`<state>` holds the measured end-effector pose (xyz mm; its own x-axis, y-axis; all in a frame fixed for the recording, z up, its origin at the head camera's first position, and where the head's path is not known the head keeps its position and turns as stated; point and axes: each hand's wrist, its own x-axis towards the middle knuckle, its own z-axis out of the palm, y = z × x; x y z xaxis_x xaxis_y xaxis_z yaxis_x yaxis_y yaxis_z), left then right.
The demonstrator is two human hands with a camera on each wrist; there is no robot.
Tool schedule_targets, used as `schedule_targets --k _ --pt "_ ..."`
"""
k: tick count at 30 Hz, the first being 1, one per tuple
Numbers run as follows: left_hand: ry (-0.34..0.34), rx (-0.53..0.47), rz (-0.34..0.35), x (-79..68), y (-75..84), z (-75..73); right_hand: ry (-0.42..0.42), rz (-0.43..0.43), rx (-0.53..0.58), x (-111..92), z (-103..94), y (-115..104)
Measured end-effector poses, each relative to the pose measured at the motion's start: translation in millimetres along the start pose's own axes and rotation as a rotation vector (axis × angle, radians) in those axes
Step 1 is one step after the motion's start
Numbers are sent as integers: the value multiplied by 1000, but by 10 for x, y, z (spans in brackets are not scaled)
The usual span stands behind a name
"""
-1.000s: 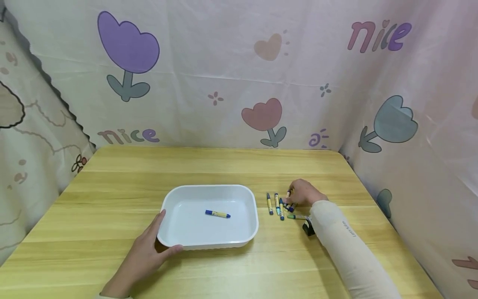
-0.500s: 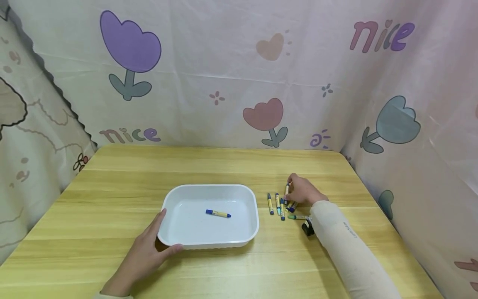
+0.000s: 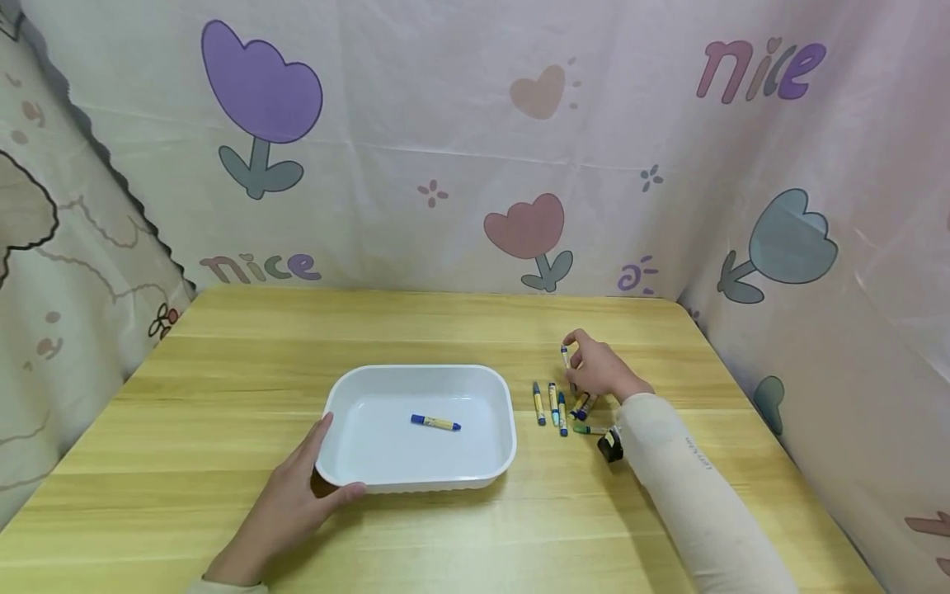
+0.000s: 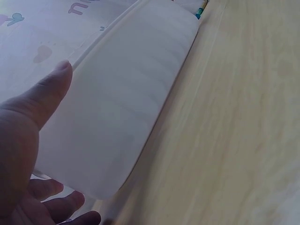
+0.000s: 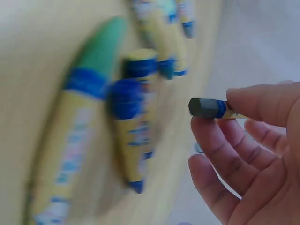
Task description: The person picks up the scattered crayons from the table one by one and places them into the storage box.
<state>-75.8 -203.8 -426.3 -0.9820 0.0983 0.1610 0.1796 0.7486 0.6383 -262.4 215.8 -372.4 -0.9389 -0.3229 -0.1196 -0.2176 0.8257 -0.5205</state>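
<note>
At right, the right hand [image 3: 599, 367] pinches a grey-ended crayon [image 5: 202, 108] near the loose crayons [image 3: 539, 403]; the left hand [image 3: 293, 488], spread wide, touches the white tray [image 3: 386, 460], one blue crayon [image 3: 435, 423] inside. A light, steady pinch, clear of neighbours, seems best.

So the curtain [image 3: 416, 107] read "nice" twice, once upper right, once lower left. Sleeve [image 3: 690, 487] lettering was too small to make out, and the crayon wrappers [image 5: 70, 136] were just blur tbh.
</note>
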Motion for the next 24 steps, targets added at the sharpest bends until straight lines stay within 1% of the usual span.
schedule_targets --k 3,5,8,14,19,24 --pt "-6 -1 -6 6 5 5 10 -2 22 2 -65 -42" --pt "-11 -4 -12 4 10 9 14 6 24 11 -88 -60" --pt "-17 -6 -18 2 15 14 7 -4 13 31 -105 -81" --pt "-18 -5 -17 0 11 19 10 -29 3 72 -99 -164" --pt "-10 -1 -12 0 5 11 -13 -49 38 80 -76 -276" --pt "-9 5 -13 -2 4 -3 -33 -76 31 79 -45 -362"
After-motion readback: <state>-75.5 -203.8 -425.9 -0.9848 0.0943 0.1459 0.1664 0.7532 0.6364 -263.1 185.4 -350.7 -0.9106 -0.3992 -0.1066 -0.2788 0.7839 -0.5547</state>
